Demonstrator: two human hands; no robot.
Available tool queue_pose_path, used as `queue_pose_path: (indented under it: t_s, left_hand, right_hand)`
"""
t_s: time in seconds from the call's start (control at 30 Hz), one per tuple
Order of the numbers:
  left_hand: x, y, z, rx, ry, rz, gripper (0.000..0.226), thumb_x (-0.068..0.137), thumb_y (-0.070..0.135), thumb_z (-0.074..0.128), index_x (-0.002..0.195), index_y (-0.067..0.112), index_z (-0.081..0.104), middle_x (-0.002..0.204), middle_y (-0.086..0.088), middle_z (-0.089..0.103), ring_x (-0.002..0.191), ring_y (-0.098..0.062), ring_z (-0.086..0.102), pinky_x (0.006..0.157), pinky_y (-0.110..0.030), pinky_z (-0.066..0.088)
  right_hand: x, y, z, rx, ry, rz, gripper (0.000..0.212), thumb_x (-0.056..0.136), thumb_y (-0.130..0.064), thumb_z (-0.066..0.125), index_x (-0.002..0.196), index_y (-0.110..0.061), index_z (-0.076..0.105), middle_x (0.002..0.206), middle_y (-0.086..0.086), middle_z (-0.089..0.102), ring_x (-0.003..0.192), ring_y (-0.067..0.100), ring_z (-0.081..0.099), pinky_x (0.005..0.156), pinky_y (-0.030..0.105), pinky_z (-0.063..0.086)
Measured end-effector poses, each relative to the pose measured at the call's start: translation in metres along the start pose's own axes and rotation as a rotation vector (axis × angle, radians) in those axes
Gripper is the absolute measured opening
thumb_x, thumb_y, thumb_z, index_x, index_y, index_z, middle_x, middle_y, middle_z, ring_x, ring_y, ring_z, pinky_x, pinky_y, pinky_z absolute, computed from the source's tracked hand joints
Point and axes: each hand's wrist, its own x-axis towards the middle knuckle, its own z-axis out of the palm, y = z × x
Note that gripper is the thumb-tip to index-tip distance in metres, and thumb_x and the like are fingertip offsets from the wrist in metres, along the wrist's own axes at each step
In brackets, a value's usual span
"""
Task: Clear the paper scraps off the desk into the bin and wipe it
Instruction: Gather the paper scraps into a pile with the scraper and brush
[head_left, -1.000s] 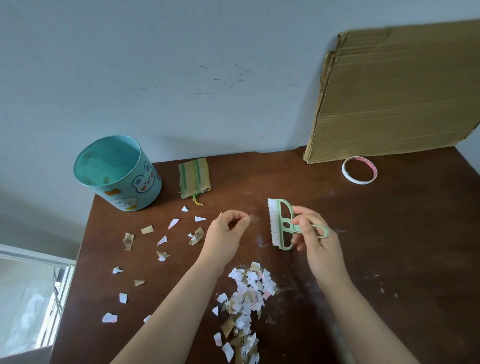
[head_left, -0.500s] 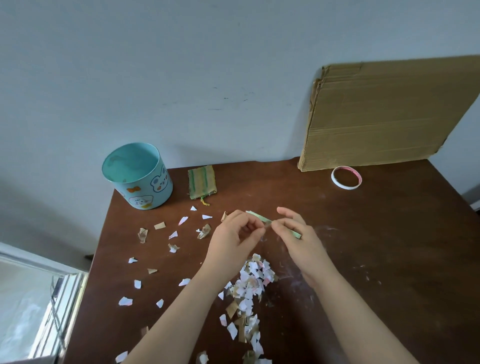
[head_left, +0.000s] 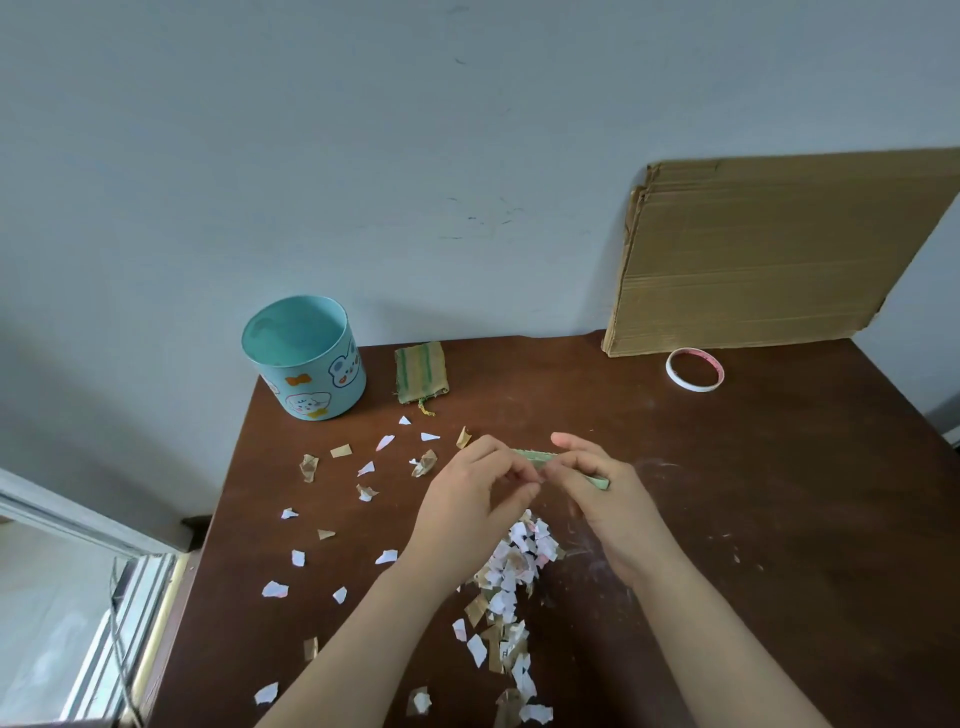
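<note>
Dozens of paper scraps (head_left: 514, 566) are lying heaped in a loose strip on the table (head_left: 779, 519), running from just under my hands toward the near edge. Smaller stray pieces (head_left: 366, 467) are lying scattered to the left, between the heap and the bin (head_left: 306, 364). The bin is standing upright at the far left corner, well apart from the heap. My right grip (head_left: 597, 493) is clamping a green brush (head_left: 540, 458), holding it edge-on above the top of the heap. My left grip (head_left: 467, 499) is curling its fingertips together right against the brush and my right fingers; whether it is pinching anything there I cannot tell. A striped cloth (head_left: 421, 371) is lying folded just beside the bin. A tape roll (head_left: 694, 369) is lying flat toward the far right, and a cardboard sheet (head_left: 769, 260) is leaning on the wall behind it.
</note>
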Motion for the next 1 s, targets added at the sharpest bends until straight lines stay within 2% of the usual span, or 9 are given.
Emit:
queue_pose_path:
  t_s: [0.07, 0.27, 0.47, 0.63, 0.73, 0.8, 0.9, 1.0]
  left_hand:
    - [-0.001, 0.001, -0.001, -0.054, 0.012, -0.071, 0.013, 0.082, 0.022, 0.069, 0.075, 0.030, 0.061, 0.080, 0.018, 0.053, 0.076, -0.001, 0.052, 0.066, -0.009, 0.039]
    - [0.001, 0.004, 0.000, -0.118, 0.040, -0.210, 0.025, 0.081, 0.023, 0.070, 0.067, 0.037, 0.054, 0.073, 0.014, 0.053, 0.071, 0.002, 0.049, 0.063, -0.007, 0.038]
    - [0.001, 0.000, 0.005, -0.187, 0.014, -0.308, 0.013, 0.082, 0.026, 0.068, 0.072, 0.032, 0.060, 0.077, 0.007, 0.058, 0.072, 0.001, 0.049, 0.063, -0.007, 0.039]
    - [0.003, -0.002, 0.012, -0.260, 0.005, -0.367, 0.009, 0.082, 0.029, 0.068, 0.083, 0.028, 0.059, 0.082, 0.006, 0.063, 0.074, -0.005, 0.058, 0.065, -0.015, 0.047]
    - [0.005, -0.003, 0.012, -0.341, -0.013, -0.422, 0.028, 0.080, 0.030, 0.071, 0.098, 0.034, 0.051, 0.084, 0.008, 0.062, 0.078, -0.006, 0.062, 0.072, -0.022, 0.054]
    - [0.007, -0.005, 0.012, -0.365, -0.033, -0.432, 0.032, 0.080, 0.028, 0.071, 0.104, 0.033, 0.051, 0.087, 0.010, 0.063, 0.083, -0.004, 0.063, 0.076, -0.023, 0.055]
    - [0.009, -0.006, 0.015, -0.391, -0.046, -0.408, 0.021, 0.083, 0.021, 0.068, 0.098, 0.030, 0.059, 0.088, 0.010, 0.064, 0.085, -0.004, 0.063, 0.076, -0.023, 0.055]
    - [0.010, -0.007, 0.019, -0.389, -0.046, -0.402, 0.013, 0.082, 0.016, 0.068, 0.086, 0.028, 0.062, 0.084, 0.007, 0.065, 0.078, -0.006, 0.064, 0.072, -0.022, 0.056]
  right_hand:
    - [-0.002, 0.000, 0.002, 0.047, -0.009, 0.003, 0.014, 0.087, -0.019, 0.064, 0.079, -0.012, 0.073, 0.122, -0.017, 0.055, 0.073, -0.002, 0.047, 0.066, 0.015, 0.033]
    - [-0.005, 0.002, 0.005, 0.088, -0.046, -0.008, 0.013, 0.088, -0.016, 0.063, 0.087, -0.008, 0.073, 0.123, -0.013, 0.056, 0.093, 0.004, 0.054, 0.069, 0.014, 0.036]
    - [-0.004, 0.005, 0.005, 0.082, -0.057, -0.015, 0.013, 0.088, -0.016, 0.063, 0.085, -0.010, 0.074, 0.122, -0.014, 0.057, 0.108, 0.011, 0.056, 0.077, 0.020, 0.039]
    - [-0.001, 0.009, 0.003, 0.074, -0.060, -0.005, 0.015, 0.087, -0.010, 0.061, 0.083, -0.014, 0.075, 0.120, -0.014, 0.058, 0.095, 0.006, 0.055, 0.067, 0.014, 0.036]
    - [0.002, 0.011, 0.001, 0.081, -0.059, 0.020, 0.019, 0.087, -0.004, 0.058, 0.081, -0.013, 0.074, 0.120, -0.013, 0.059, 0.094, 0.005, 0.056, 0.071, 0.016, 0.039]
    - [0.003, 0.013, 0.001, 0.065, -0.065, 0.028, 0.021, 0.087, -0.003, 0.057, 0.082, -0.014, 0.075, 0.120, -0.013, 0.058, 0.094, 0.005, 0.055, 0.071, 0.016, 0.038]
    - [0.006, 0.015, 0.002, 0.021, -0.076, 0.021, 0.023, 0.088, -0.003, 0.056, 0.087, -0.017, 0.075, 0.118, -0.014, 0.058, 0.083, -0.001, 0.054, 0.064, 0.012, 0.038]
    - [0.010, 0.018, 0.003, -0.048, -0.082, 0.006, 0.022, 0.087, -0.004, 0.058, 0.088, -0.018, 0.075, 0.118, -0.014, 0.057, 0.085, -0.003, 0.056, 0.066, 0.008, 0.041]
